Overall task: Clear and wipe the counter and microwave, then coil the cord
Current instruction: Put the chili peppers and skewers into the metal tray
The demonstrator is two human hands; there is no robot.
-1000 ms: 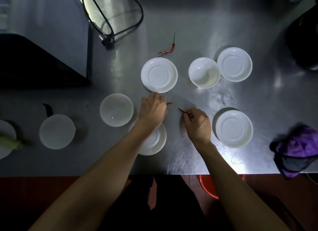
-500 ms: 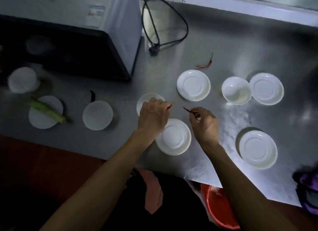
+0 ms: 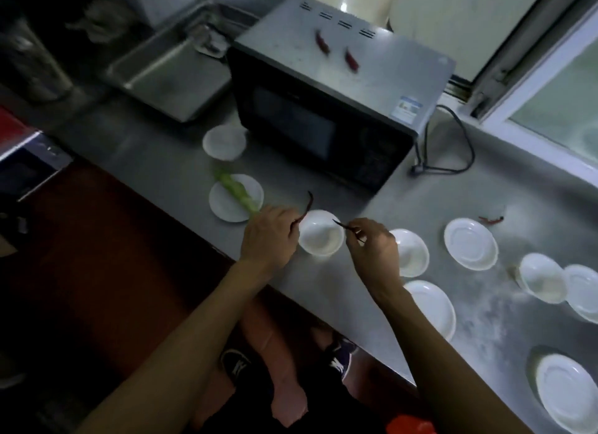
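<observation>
You are early in the job. Your left hand (image 3: 270,236) pinches a dried red chili (image 3: 305,208) whose tip curls up above your knuckles, and your right hand (image 3: 372,249) pinches a second, thinner chili (image 3: 343,225) by one end. Both hands hover apart over a small white bowl (image 3: 320,238) near the front edge of the bench (image 3: 420,200), so the step in hand looks like gathering stray chilies, perhaps to drop them in that bowl.

Plenty is left. Two more red chilies (image 3: 336,50) lie on top of the microwave (image 3: 323,110), and another chili (image 3: 490,220) lies on the bench to the right, just behind a white plate (image 3: 470,243). A green vegetable stalk (image 3: 238,192) rests across a plate (image 3: 226,207) to the left, with a further white dish (image 3: 224,142) behind it, beside the microwave's front corner. To the right, more white plates and bowls stand spread out across the bench, none stacked. The bare metal near the right-hand plates shows a pale, smeared patch (image 3: 479,317), so as far as I can judge no wiping has been done there.

The cord (image 3: 453,142) lies loose on the bench to the right of the microwave, in one open loop with its plug end (image 3: 417,168) resting near the back corner; it is not coiled. No cloth is in view here, so you will need to fetch one before wiping.
</observation>
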